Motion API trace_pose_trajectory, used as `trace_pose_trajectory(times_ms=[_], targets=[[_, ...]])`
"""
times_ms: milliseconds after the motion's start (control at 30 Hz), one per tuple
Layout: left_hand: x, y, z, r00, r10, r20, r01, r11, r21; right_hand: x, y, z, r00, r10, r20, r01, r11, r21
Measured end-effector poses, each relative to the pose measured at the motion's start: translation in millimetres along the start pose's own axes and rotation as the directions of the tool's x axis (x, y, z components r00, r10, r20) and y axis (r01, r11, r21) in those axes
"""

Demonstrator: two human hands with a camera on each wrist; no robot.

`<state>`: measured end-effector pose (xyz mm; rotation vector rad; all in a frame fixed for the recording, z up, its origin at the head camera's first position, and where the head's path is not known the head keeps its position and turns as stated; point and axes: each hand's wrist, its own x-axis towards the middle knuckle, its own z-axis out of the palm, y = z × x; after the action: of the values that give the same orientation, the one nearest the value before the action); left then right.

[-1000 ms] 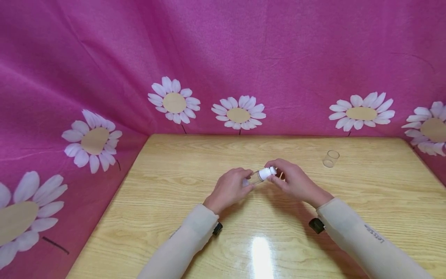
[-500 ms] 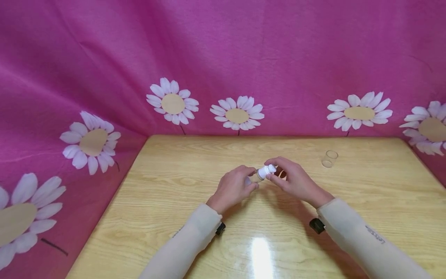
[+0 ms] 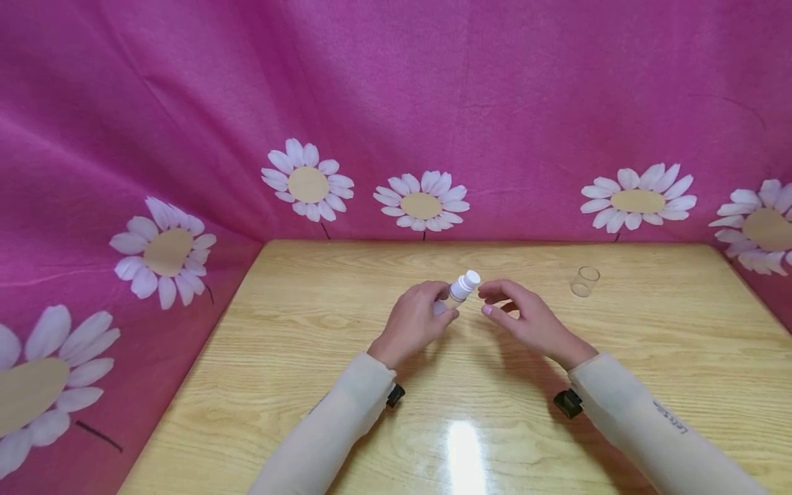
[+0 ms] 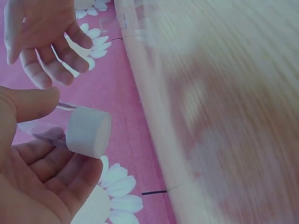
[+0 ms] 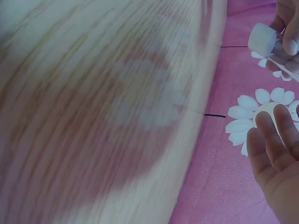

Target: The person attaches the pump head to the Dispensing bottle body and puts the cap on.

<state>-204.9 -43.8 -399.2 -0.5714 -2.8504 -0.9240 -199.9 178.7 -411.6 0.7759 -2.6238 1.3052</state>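
Note:
My left hand (image 3: 413,322) grips a small clear bottle with a white pump top (image 3: 465,283), tilted up to the right above the table. Its fingers and thumb cover much of the clear body; in the left wrist view the bottle's white lower end (image 4: 88,132) sticks out past them. Just right of the pump top, my right hand (image 3: 533,320) is held apart from it, fingers loosely bent around nothing. The right wrist view shows those fingers (image 5: 275,140) spread below the white end of the bottle (image 5: 262,40).
A clear cylindrical cap (image 3: 584,282) stands on the wooden table (image 3: 346,275) beyond my right hand. A pink cloth with white daisies (image 3: 526,103) hangs at the back and sides of the table.
My right hand has let go of the bottle's white top and drawn slightly right. The left hand has tilted the bottle more upright and up a little. The clear cap stays put.

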Motion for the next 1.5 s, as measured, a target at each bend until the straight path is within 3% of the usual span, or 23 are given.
trace_pose_trajectory(times_ms=[267,533,633,767,900,1200,1500], targets=[[13.3,-0.5,5.2,0.999,-0.05,0.012,0.051,0.988,-0.143,-0.6,4.5,1.8,1.0,0.011,0.0,-0.011,1.0,-0.025],[35.4,-4.6,13.0,0.998,-0.056,0.027,0.06,0.975,-0.213,-1.9,12.2,0.3,0.997,0.073,-0.006,-0.073,0.995,-0.061],[47.0,-7.3,18.8,0.996,-0.086,0.036,0.093,0.954,-0.286,-3.0,16.0,-1.7,0.995,0.095,-0.007,-0.095,0.993,-0.065],[60.1,-12.2,25.8,0.982,-0.185,0.046,0.189,0.906,-0.378,-3.8,18.7,-4.3,0.994,0.107,-0.001,-0.107,0.992,-0.065],[69.4,-15.5,32.5,0.968,-0.245,0.051,0.245,0.884,-0.398,-4.7,20.0,-6.2,0.994,0.112,-0.004,-0.112,0.992,-0.066],[81.2,-23.4,51.0,0.973,-0.224,0.057,0.229,0.9,-0.372,-7.4,23.7,-5.4,0.993,0.119,0.013,-0.118,0.991,-0.061],[86.4,-24.0,56.6,0.969,-0.22,0.113,0.246,0.9,-0.359,-9.2,26.9,-10.1,0.99,0.14,0.015,-0.138,0.988,-0.065]])
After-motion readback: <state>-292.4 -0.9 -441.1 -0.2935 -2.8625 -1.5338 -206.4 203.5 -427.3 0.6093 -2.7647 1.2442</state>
